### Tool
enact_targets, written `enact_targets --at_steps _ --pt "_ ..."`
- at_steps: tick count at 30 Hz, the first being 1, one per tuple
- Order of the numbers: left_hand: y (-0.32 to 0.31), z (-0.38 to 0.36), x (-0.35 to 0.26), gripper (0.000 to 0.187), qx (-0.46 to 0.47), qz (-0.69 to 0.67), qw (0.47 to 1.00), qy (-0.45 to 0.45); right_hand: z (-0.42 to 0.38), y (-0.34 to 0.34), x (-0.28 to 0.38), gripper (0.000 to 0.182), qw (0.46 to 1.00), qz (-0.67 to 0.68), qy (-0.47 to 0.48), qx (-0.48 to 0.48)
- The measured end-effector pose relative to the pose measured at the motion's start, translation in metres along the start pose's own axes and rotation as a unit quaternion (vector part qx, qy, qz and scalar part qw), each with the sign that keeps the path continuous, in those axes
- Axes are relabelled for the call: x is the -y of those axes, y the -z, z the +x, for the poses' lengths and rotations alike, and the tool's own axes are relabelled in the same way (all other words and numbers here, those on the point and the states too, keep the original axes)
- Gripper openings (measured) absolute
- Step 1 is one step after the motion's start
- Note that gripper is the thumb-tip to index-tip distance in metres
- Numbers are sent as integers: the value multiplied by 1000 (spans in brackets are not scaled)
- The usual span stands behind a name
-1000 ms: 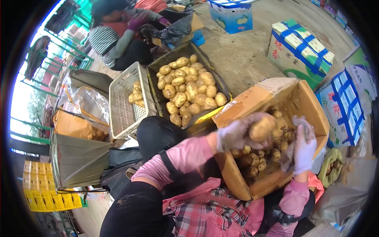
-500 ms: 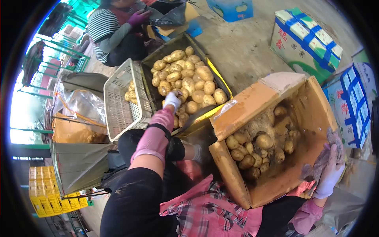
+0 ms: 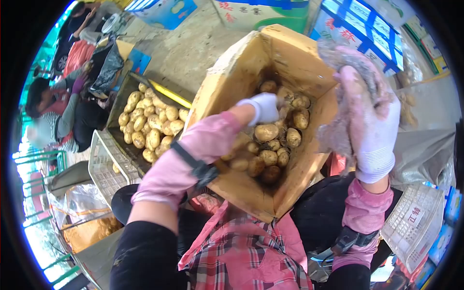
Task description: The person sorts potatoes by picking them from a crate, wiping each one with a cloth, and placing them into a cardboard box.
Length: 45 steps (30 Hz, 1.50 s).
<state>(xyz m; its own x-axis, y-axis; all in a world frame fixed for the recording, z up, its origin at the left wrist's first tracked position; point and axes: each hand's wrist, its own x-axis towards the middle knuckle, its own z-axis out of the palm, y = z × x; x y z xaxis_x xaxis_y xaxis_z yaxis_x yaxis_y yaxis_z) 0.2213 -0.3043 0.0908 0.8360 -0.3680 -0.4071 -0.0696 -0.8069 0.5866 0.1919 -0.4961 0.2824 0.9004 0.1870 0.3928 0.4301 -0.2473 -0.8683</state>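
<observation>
My left hand point(image 3: 265, 108), in a white glove, reaches into an open cardboard box point(image 3: 232, 72) tilted in front of me. It is just above and beside the potatoes point(image 3: 266, 133) inside; its fingers are smeared by motion, so I cannot see whether they grip anything. Several potatoes lie low in the box, some dirty and dark. My right hand point(image 3: 372, 118), also gloved, is raised at the box's right edge with its fingers closed around a dirty grey rag point(image 3: 333, 137). Part of the rag hangs against the cardboard.
Left of the box stands a dark crate point(image 3: 119, 104) full of potatoes, with a white plastic basket point(image 3: 108, 169) against it. A person point(image 3: 65, 108) sits at the upper left. Printed fruit cartons point(image 3: 357, 34) stand behind. Another white basket point(image 3: 415, 222) is at the lower right.
My left hand has moved from the potato crate to inside the box. My right hand with the rag stays by the box's right side. The view has turned right.
</observation>
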Motion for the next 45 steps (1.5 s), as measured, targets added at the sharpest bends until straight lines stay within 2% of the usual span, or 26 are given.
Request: enact_targets --at_steps 1,3,5,8,11,12,14,16,18,19,20,21,22,24,27,29,30,31,33,34,35,37,38,41,42,45 --pt "-34 32 15 50 77 62 994 45 -3 2 -1 27 1000 19 1 11" --pt "-78 58 35 41 221 124 960 122 -6 10 -3 26 999 -40 3 -3" --pt "-185 101 137 76 246 164 952 75 -10 20 -13 26 996 -91 13 -7" --pt "-170 69 101 64 105 42 976 186 -16 36 -22 26 995 -95 16 -19" --pt "-164 78 119 65 119 -26 962 243 -14 43 -33 23 996 -77 14 -33" --pt "-122 57 79 68 170 -152 932 282 -12 46 -34 22 997 -78 1 -25" --pt "-98 55 85 56 202 -315 921 108 -9 47 -34 21 998 -60 -18 -20" --pt "-74 40 85 47 160 -350 923 -21 -9 43 -34 21 999 -26 -33 -16" --pt "-7 -12 20 47 146 -507 848 56 -9 40 -28 22 998 -56 -19 15" --pt "13 -40 -2 50 138 -610 776 81 -8 37 -26 22 997 -70 -8 33" --pt "34 -68 -23 52 126 -703 692 104 -9 27 -42 23 999 -43 20 4" --pt "42 -90 -31 54 84 -722 685 46 -12 16 -40 23 1000 -14 2 17" --pt "51 -114 -45 52 47 -761 647 11 -14 8 -35 23 999 12 -17 30" --pt "51 -142 -56 52 -41 -751 659 -17 -19 -17 -30 23 991 121 -31 54" --pt "31 -153 -58 51 -138 -685 714 -44 -31 -62 -21 23 982 175 -24 61" --pt "18 -153 -56 49 -198 -621 757 -54 -41 -85 -26 24 988 111 -22 105" --pt "29 -164 -66 48 -171 -660 731 -15 -43 -90 -28 25 990 80 -27 110" --pt "39 -174 -77 46 -147 -698 701 25 -47 -94 -26 24 994 37 16 105" --pt "28 -160 -53 46 -185 -714 675 0 -51 -100 -19 24 990 -44 105 88" --pt "24 -156 -42 47 -202 -728 655 -8 -51 -104 -17 23 974 -79 195 84" --pt "21 -151 -33 48 -217 -742 634 -17 -55 -107 -17 23 962 -102 227 110" --pt "23 -138 -5 50 -162 -835 524 37 -65 -114 -20 25 933 -145 287 160" --pt "29 -145 12 54 -58 -843 535 5 -68 -113 -26 26 916 -161 313 191" --pt "50 -153 3 52 -215 -792 572 -14 -81 -107 -37 24 895 -146 333 257" --pt "67 -172 -9 52 -196 -781 592 -31 -82 -103 -46 19 879 -218 311 290" --pt "78 -184 -21 49 -186 -836 515 -34 -60 -95 -57 23 945 -157 282 55"
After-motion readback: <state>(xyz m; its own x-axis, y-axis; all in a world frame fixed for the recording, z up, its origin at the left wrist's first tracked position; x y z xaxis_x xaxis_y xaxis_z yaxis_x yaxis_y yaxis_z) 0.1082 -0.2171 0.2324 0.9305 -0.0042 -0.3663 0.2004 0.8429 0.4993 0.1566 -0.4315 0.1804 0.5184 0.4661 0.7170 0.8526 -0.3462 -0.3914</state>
